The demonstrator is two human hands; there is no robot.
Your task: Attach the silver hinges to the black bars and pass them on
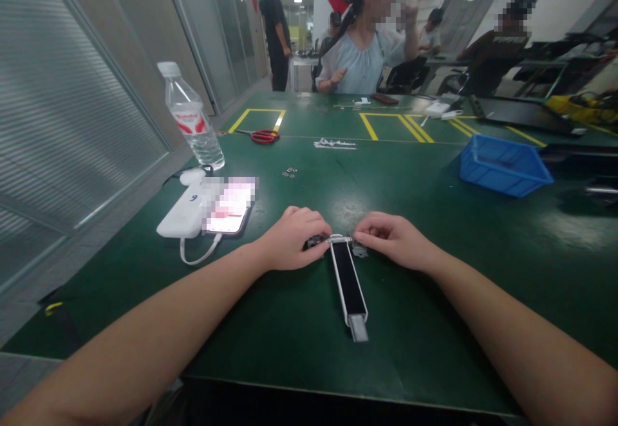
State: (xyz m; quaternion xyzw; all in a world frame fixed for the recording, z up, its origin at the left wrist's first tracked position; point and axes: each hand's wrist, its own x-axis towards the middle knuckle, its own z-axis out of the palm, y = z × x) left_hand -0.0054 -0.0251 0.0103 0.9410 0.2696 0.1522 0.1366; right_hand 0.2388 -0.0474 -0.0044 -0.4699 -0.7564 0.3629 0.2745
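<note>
A long, narrow device with a white frame and black face (348, 278) lies on the green table, with a grey tab (358, 328) sticking out at its near end. At its far end runs a short silvery crosspiece (340, 239). My left hand (295, 238) is closed on a small dark part (315, 242) beside the left of that crosspiece. On the other side, my right hand (393, 238) pinches at the crosspiece's right end; its fingertips hide what they hold. Under those fingers shows a small grey metal piece (360, 250).
Left stand a water bottle (196, 123), a white power bank (181, 210) and a cabled phone (234, 207). Beyond my hands are small metal bits (290, 172), red-handled scissors (264, 136) and white strips (334, 144). A blue bin (505, 165) is at right. A person (362, 53) is across the table.
</note>
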